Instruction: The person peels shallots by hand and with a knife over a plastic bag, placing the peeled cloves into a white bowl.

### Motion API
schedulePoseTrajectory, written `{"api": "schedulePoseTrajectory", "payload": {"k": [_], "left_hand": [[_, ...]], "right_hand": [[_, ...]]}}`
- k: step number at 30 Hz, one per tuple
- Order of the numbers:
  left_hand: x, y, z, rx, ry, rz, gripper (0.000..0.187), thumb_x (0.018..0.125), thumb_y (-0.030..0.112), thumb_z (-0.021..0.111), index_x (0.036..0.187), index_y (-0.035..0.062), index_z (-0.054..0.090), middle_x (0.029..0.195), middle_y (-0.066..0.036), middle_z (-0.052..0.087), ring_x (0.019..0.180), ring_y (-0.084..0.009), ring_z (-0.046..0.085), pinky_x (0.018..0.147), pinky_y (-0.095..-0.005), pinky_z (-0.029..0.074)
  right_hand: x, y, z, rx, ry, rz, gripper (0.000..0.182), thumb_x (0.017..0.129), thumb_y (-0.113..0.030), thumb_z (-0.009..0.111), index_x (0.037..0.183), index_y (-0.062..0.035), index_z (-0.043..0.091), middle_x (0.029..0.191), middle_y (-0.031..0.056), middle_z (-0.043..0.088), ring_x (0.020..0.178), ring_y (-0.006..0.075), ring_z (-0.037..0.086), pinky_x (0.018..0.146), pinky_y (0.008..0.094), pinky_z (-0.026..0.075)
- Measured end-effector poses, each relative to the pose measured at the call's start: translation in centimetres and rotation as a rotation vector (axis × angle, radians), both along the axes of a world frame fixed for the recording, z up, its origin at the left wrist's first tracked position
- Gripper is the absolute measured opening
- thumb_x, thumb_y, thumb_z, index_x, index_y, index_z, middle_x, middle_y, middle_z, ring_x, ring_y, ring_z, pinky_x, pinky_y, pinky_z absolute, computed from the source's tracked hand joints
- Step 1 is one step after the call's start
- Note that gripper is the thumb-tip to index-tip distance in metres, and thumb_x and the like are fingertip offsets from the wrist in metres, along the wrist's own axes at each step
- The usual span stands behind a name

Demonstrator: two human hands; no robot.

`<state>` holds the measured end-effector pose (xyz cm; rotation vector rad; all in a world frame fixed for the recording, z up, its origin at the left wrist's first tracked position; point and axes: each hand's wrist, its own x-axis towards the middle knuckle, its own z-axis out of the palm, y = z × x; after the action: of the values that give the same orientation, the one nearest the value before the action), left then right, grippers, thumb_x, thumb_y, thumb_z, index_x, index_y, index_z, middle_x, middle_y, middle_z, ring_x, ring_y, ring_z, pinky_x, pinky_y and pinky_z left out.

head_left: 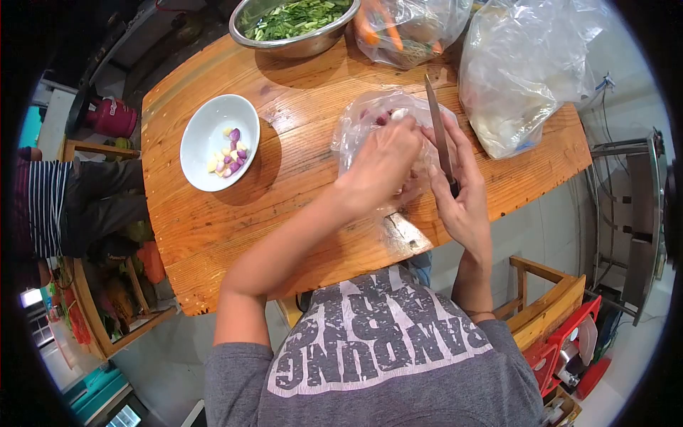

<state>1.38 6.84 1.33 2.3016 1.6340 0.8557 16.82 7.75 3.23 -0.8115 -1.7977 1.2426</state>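
My right hand [462,186] is closed round the handle of a knife [437,121], its blade pointing up and away from me. Just beside it, my left hand [384,158] is over a thin clear plastic bag [348,127], fingers bent together; what they pinch is hidden. At its fingertips shows a small white piece [400,113], perhaps garlic, near reddish-purple shallots [383,118] in the bag. To the left, a white bowl [195,148] contains peeled garlic cloves and purple shallots [232,158].
A metal bowl [299,48] of chopped greens [295,20] stands at the table's far edge. Beside it are a bag of carrots [380,28] and a large clear plastic bag [523,78]. Another person [53,206] stands left of the wooden table [206,242]. A wooden stool [548,313] is at right.
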Motion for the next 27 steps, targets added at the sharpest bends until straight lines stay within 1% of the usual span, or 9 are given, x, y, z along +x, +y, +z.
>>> {"api": "schedulePoseTrajectory", "payload": {"k": [2,5,8,13,16,17,20,23,27], "left_hand": [[-0.2,1.8,-2.0,0.179,0.107,-0.004,0.025,0.076,0.000,0.053,0.101,-0.0003,0.060,0.096,-0.017,0.059,0.091,-0.0356,0.059,0.075,-0.0432,0.048],[-0.6,2.9,-3.3,0.085,0.051,-0.015,0.020,0.079,0.007,0.053,0.095,-0.0011,0.062,0.095,-0.020,0.059,0.088,-0.0385,0.059,0.074,-0.0460,0.047],[-0.4,2.8,-0.8,-0.151,0.037,0.041,0.017,0.080,0.010,0.056,0.089,-0.0027,0.063,0.092,-0.022,0.059,0.087,-0.0387,0.059,0.072,-0.0463,0.047],[-0.3,2.2,-2.0,-0.067,0.088,0.098,0.018,0.078,0.013,0.061,0.084,-0.0040,0.062,0.090,-0.022,0.059,0.084,-0.0378,0.060,0.068,-0.0450,0.048],[-0.1,2.1,-0.6,-0.086,0.059,0.080,0.016,0.077,0.012,0.063,0.082,-0.0037,0.062,0.087,-0.022,0.059,0.082,-0.0382,0.060,0.066,-0.0448,0.048],[0.0,2.0,0.4,-0.112,0.041,0.075,0.016,0.077,0.012,0.063,0.081,-0.0035,0.062,0.086,-0.021,0.059,0.081,-0.0385,0.060,0.066,-0.0448,0.048],[-0.8,-0.5,2.6,-0.150,-0.126,0.013,0.014,0.076,0.008,0.067,0.084,-0.0030,0.063,0.088,-0.016,0.062,0.079,-0.0296,0.064,0.066,-0.0375,0.051],[-0.9,-3.3,2.6,-0.455,-0.837,0.113,0.014,0.078,0.002,0.067,0.090,-0.0035,0.064,0.091,-0.012,0.066,0.081,-0.0186,0.066,0.070,-0.0286,0.053],[-0.3,-5.9,0.9,-0.493,-1.377,0.205,0.018,0.081,-0.003,0.065,0.098,-0.0054,0.062,0.093,-0.011,0.066,0.084,-0.0149,0.065,0.075,-0.0253,0.053]], "right_hand": [[0.1,0.3,0.1,-0.003,0.011,-0.017,0.060,0.084,0.002,0.050,0.139,0.0005,0.027,0.135,0.0217,0.043,0.125,0.0283,0.044,0.101,0.0332,0.035],[0.4,0.5,-0.1,-0.018,0.021,-0.025,0.060,0.084,0.002,0.051,0.138,0.0011,0.027,0.136,0.0219,0.041,0.125,0.0271,0.044,0.101,0.0331,0.035],[0.5,0.4,-0.4,-0.009,0.005,-0.040,0.059,0.084,0.002,0.052,0.138,0.0009,0.028,0.134,0.0216,0.043,0.125,0.0256,0.044,0.101,0.0331,0.036],[0.4,0.3,-0.3,-0.060,0.035,-0.036,0.060,0.084,0.003,0.052,0.138,0.0003,0.028,0.132,0.0195,0.045,0.125,0.0239,0.043,0.101,0.0332,0.036],[0.3,0.1,-0.4,-0.065,0.072,-0.053,0.057,0.086,-0.002,0.053,0.138,0.0004,0.029,0.124,0.0174,0.051,0.119,0.0213,0.048,0.098,0.0318,0.038],[0.4,-0.2,-0.2,-0.129,0.104,-0.069,0.054,0.088,-0.006,0.052,0.137,-0.0003,0.030,0.114,0.0149,0.054,0.109,0.0186,0.051,0.091,0.0296,0.041],[1.1,-1.2,0.7,-0.349,0.215,-0.062,0.046,0.093,-0.017,0.049,0.135,-0.0026,0.034,0.085,0.0069,0.057,0.078,0.0108,0.054,0.069,0.0237,0.043],[2.2,-2.1,0.7,-0.481,0.251,-0.014,0.040,0.096,-0.025,0.045,0.131,-0.0045,0.040,0.063,-0.0004,0.050,0.055,0.0051,0.044,0.051,0.0200,0.035],[1.9,-3.5,-0.7,-0.394,0.037,-0.042,0.035,0.097,-0.026,0.044,0.125,-0.0048,0.045,0.058,-0.0022,0.048,0.049,0.0038,0.040,0.047,0.0197,0.031]]}}
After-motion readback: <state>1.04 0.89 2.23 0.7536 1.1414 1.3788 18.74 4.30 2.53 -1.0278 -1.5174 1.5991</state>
